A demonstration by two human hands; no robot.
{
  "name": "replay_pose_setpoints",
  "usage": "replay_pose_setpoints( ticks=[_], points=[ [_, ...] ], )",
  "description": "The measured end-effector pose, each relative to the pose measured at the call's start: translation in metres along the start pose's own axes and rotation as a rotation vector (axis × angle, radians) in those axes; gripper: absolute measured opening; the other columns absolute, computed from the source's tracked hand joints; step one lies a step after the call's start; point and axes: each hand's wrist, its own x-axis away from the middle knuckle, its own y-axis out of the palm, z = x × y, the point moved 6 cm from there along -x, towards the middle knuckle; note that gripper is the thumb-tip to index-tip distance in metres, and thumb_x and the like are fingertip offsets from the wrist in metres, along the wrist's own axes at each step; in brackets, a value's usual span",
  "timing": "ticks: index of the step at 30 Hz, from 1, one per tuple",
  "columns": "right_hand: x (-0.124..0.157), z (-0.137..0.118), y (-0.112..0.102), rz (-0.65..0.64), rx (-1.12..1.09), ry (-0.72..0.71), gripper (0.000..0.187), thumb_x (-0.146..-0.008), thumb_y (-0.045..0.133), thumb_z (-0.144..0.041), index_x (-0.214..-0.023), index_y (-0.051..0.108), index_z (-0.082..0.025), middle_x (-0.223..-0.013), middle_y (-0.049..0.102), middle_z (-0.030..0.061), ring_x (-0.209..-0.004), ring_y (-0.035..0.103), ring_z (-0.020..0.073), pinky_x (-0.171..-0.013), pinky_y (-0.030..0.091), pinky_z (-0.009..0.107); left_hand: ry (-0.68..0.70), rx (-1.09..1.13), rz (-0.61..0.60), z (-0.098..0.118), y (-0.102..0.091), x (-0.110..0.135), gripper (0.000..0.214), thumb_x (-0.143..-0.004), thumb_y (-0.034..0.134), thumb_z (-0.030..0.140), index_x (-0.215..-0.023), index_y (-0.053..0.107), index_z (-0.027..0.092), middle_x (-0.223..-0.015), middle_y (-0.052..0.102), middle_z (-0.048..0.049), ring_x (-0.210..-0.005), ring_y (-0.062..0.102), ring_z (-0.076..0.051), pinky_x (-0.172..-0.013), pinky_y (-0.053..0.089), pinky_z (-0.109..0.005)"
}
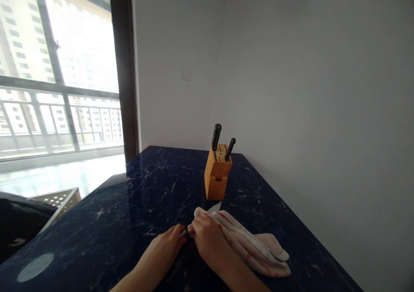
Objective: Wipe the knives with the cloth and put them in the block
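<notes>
My left hand [163, 246] is closed around a dark kitchen knife handle, which is mostly hidden in my fingers. The knife's pale steel blade [214, 207] points away from me, and its tip shows beyond a white towel with red stripes [252, 249]. My right hand [208, 240] grips that towel around the blade, hiding most of the steel. The towel's loose end trails to the right on the dark blue marble countertop [129, 223]. Ahead of my hands stands a wooden knife block [217, 173] holding two black-handled knives [216, 136].
The countertop's right side runs along a grey wall [307, 89], and its far end meets the wall behind the knife block. A large window [80, 46] lies to the left. Below the counter's left edge are a dark object [19, 223] and a perforated metal panel [61, 199].
</notes>
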Motion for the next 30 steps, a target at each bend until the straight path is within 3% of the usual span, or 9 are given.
replay_pose_setpoints(
  ticks=[8,17,24,30],
  points=[
    [0.000,0.000,-0.003,0.046,-0.032,0.021,0.019,-0.081,0.040,-0.005,-0.071,0.047,-0.019,-0.079,0.050,-0.0001,-0.082,0.045,0.0140,-0.080,0.032,0.028,0.042,-0.065,-0.008,0.002,0.007,0.002,0.014,-0.090,0.032,0.026,-0.093,0.045,0.022,-0.090,0.063,-0.0025,-0.079,0.063,-0.017,-0.066,0.045,-0.023],
    [0.006,0.003,0.008,0.026,0.019,0.054,0.021,-0.078,0.039,-0.002,-0.070,0.048,-0.019,-0.081,0.054,0.0014,-0.087,0.048,0.0154,-0.086,0.031,0.029,0.039,-0.060,-0.014,0.001,0.008,0.000,0.014,-0.090,0.033,0.024,-0.095,0.046,0.021,-0.093,0.063,-0.0040,-0.082,0.063,-0.018,-0.068,0.046,-0.024],
    [0.002,0.007,0.006,0.071,-0.014,0.096,0.018,-0.080,0.041,-0.005,-0.069,0.044,-0.020,-0.077,0.052,-0.0004,-0.077,0.047,0.0142,-0.073,0.034,0.026,0.041,-0.088,-0.045,0.005,0.004,0.000,0.014,-0.090,0.033,0.023,-0.095,0.045,0.020,-0.093,0.062,-0.0043,-0.081,0.063,-0.018,-0.066,0.045,-0.024],
    [0.002,0.002,0.002,0.052,-0.012,0.060,0.019,-0.077,0.041,-0.003,-0.067,0.045,-0.020,-0.078,0.049,-0.0004,-0.081,0.046,0.0138,-0.074,0.033,0.026,0.048,-0.107,-0.041,0.003,0.008,-0.001,0.016,-0.090,0.032,0.024,-0.098,0.045,0.020,-0.093,0.062,-0.0043,-0.081,0.063,-0.019,-0.065,0.045,-0.024]
  ],
)
